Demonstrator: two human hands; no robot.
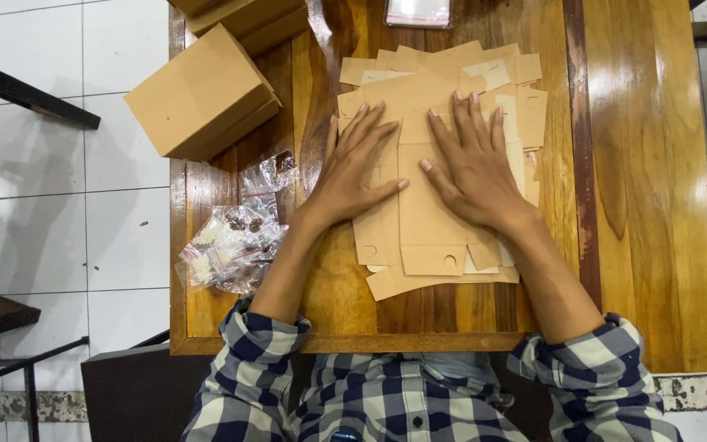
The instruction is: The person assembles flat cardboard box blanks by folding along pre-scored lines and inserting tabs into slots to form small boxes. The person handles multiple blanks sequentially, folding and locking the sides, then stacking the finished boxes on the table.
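A pile of flat brown cardboard box blanks point(431, 233) lies on a wooden table point(648, 205). My left hand point(355, 168) rests palm down on the pile's left side, fingers spread. On the right side of the top blank my right hand point(472, 160) presses flat, fingers spread too. Neither hand grips anything. The top blank has tabs with small notches at its near end.
Folded brown cardboard boxes point(202, 94) sit stacked at the table's far left corner, one overhanging the edge. Clear plastic bags point(239, 233) with small items lie at the left edge. A clear packet point(417, 12) sits at the far edge. Tiled floor surrounds the table.
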